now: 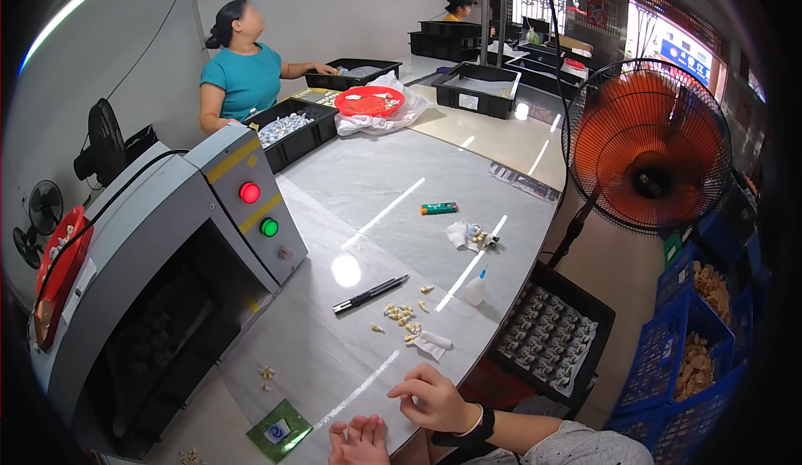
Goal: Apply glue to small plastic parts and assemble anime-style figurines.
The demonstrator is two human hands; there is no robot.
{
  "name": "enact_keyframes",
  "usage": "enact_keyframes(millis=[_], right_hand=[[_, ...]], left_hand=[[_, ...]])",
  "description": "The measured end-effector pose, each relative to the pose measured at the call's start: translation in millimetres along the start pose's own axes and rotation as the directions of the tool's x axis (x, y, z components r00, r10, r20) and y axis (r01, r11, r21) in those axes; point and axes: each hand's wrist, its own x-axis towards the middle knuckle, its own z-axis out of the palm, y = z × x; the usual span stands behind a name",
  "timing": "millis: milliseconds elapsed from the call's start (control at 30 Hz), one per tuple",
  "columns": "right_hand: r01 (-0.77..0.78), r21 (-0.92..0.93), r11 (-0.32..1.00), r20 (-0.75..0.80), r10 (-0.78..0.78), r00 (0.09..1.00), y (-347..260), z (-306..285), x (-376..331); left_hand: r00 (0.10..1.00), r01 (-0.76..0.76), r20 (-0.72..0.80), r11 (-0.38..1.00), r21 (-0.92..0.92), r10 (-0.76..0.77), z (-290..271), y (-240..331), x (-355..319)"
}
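Note:
My left hand (357,443) is palm up at the near table edge, its fingers loosely bent and apart, with nothing visible in it. Just right of it, my right hand (436,400), with a black band at the wrist, has its fingers curled in; anything between them is too small or hidden to tell. Left of my hands lies a green square plate (266,433) bearing a small blue-and-white piece (278,430). Beyond them are a pile of small white-and-yellow parts (399,315), a crumpled white tissue (432,345) and a black-and-silver pen-shaped tool (370,294).
A grey machine (159,214) with red and green lights stands left. A blue-tipped bottle (475,289) and a green-and-orange box (439,208) are on the table (351,214). Right are a black tray (545,331) of parts, an orange fan (647,143) and blue crates (668,356). A person in teal (251,81) works beyond.

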Motion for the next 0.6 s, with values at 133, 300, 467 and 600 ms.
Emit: enact_keyframes(millis=[133, 300, 467, 600], right_hand=[[-0.09, -0.022, 0.996, 0.035, 0.091, 0.995, -7.4, -2.2, -3.3], [0.009, -0.013, 1.0, -0.026, -0.009, 1.0, -7.0, 1.5, 4.4], [0.024, -0.022, 0.999, -0.024, -0.025, 0.999, -6.0, -0.5, 4.3], [0.015, -0.03, 0.999, 0.009, -0.015, 1.0, -4.7, -1.0, 3.2]], left_hand=[[1.0, 0.0, -0.002, 1.0, -0.002, 0.0, 0.7, -0.2, -0.1], [1.0, 0.0, 0.003, 1.0, 0.006, 0.0, 1.7, 0.5, 1.0], [1.0, -0.001, -0.008, 1.0, 0.002, 0.001, 3.2, -0.9, 0.5], [1.0, 0.004, -0.01, 1.0, 0.001, -0.004, 3.6, -0.4, 0.8]])
